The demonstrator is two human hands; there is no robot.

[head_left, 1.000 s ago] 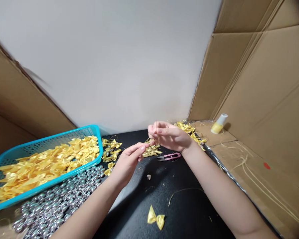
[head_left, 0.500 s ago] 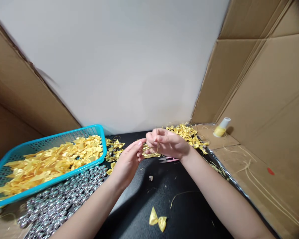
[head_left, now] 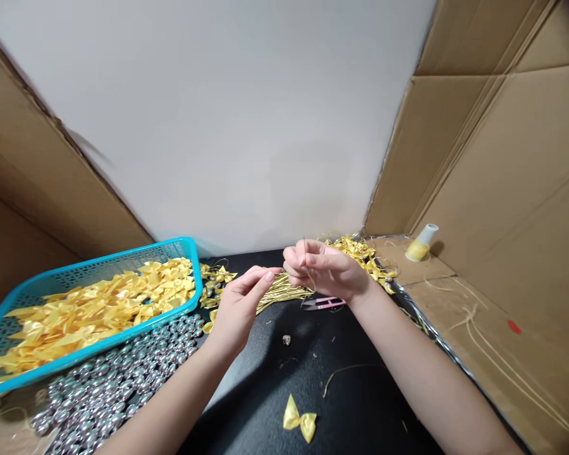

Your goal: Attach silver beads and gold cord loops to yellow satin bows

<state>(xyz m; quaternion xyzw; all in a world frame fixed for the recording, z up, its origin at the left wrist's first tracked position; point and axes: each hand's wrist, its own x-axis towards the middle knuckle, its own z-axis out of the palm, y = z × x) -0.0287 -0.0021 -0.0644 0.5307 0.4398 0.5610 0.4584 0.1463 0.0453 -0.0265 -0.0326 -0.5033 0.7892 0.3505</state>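
Above the black table, my right hand (head_left: pixel 326 270) is closed in a pinch on a thin gold thread (head_left: pixel 307 264) whose end sticks up between its fingers. My left hand (head_left: pixel 239 308) is just to its left, fingers pinched on a bundle of gold threads (head_left: pixel 279 292) that fans out over the table below both hands. A single yellow satin bow (head_left: pixel 299 419) lies near me on the black surface. A small silver bell (head_left: pixel 287 340) lies below my hands.
A turquoise basket (head_left: pixel 189 249) heaped with yellow bows stands at left, with a spread of silver bells (head_left: pixel 104 387) in front of it. Pink thread snips (head_left: pixel 325 303) lie under my right wrist. More bows (head_left: pixel 358 253) are piled behind; a yellow thread spool (head_left: pixel 421 242) stands on cardboard at right.
My hands came together half a second ago and have drawn slightly apart again. The gold thread end now sticks up from my right fingers.
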